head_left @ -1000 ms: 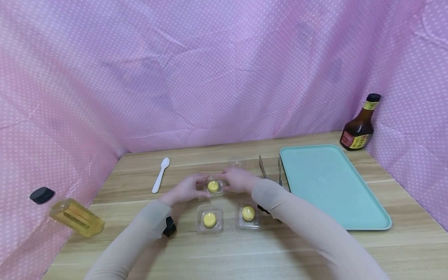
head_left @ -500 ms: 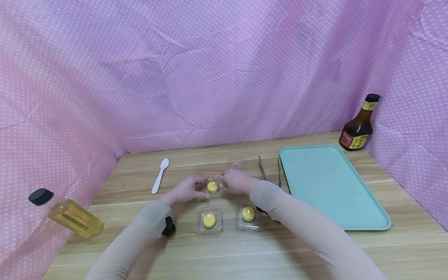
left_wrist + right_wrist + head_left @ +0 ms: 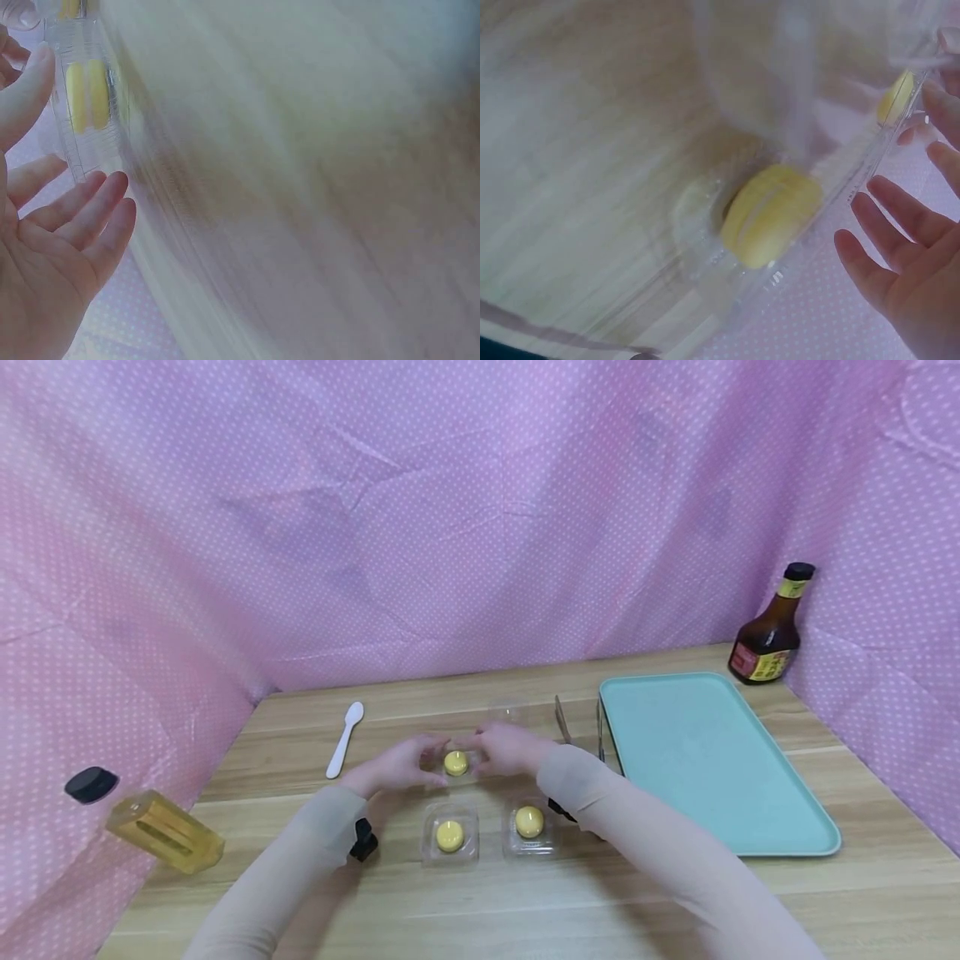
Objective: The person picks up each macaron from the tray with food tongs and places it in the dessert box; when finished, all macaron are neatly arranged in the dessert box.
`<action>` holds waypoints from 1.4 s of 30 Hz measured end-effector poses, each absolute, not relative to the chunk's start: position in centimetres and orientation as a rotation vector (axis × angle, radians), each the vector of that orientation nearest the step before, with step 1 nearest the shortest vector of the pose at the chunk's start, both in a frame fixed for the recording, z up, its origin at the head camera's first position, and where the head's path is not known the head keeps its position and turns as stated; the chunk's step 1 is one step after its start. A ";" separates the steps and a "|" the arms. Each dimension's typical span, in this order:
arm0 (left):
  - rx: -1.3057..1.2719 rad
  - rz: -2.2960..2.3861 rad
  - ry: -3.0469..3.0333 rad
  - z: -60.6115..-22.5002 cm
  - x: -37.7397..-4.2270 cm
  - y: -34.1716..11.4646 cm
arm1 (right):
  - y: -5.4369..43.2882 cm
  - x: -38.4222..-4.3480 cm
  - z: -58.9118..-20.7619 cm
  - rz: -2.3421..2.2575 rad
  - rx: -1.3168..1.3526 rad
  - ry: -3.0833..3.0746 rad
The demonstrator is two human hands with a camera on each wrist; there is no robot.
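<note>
A yellow macaron (image 3: 456,763) sits in a small clear plastic box between both hands in the head view. My left hand (image 3: 408,764) holds the box's left side, thumb at the front corner and forefinger at the back; its other fingers spread loosely below the box (image 3: 84,161) in the left wrist view. On the right side my right hand (image 3: 510,748) holds the box with thumb and forefinger, the remaining fingers loose. Two more boxed macarons, a left one (image 3: 449,836) and a right one (image 3: 529,822), stand nearer the front.
Behind the right hand lies a clear plastic piece (image 3: 508,710). Metal tongs (image 3: 562,720) lie beside a mint-green tray (image 3: 712,768). A white spoon (image 3: 345,741) lies at left, near a bottle of yellow liquid (image 3: 167,831). A dark sauce bottle (image 3: 768,639) stands back right.
Both hands stay at the same box with only slight finger shifts. The other things keep their places, apart from a small shift of the whole view.
</note>
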State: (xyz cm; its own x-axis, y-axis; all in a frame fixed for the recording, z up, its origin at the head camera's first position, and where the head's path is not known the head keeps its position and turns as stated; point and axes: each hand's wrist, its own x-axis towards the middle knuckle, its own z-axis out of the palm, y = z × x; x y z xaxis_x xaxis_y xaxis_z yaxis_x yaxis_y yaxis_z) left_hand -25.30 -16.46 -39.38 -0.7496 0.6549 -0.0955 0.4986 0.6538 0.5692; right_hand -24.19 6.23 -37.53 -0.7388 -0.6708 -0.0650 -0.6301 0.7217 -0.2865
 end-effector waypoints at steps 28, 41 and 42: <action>0.780 0.698 2.814 -35.4 -26.3 -12.5 | 14.0 -23.8 -35.7 -0.740 -0.967 2.757; 0.821 0.416 2.782 -35.2 -29.7 -7.4 | 17.0 -21.8 -35.1 -0.966 -0.969 2.747; 0.812 0.417 2.769 -35.2 -29.7 -7.1 | 17.2 -21.6 -35.2 -0.981 -0.935 2.735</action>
State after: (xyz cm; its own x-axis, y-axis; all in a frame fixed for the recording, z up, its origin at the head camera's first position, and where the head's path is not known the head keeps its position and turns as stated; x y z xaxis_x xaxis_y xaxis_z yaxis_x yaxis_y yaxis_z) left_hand -29.67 -7.07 -35.24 -0.8215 0.5541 -0.1345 0.4899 0.8065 0.3310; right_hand -21.60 17.22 -35.24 -0.8085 -0.5768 0.1164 -0.5193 0.6064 -0.6021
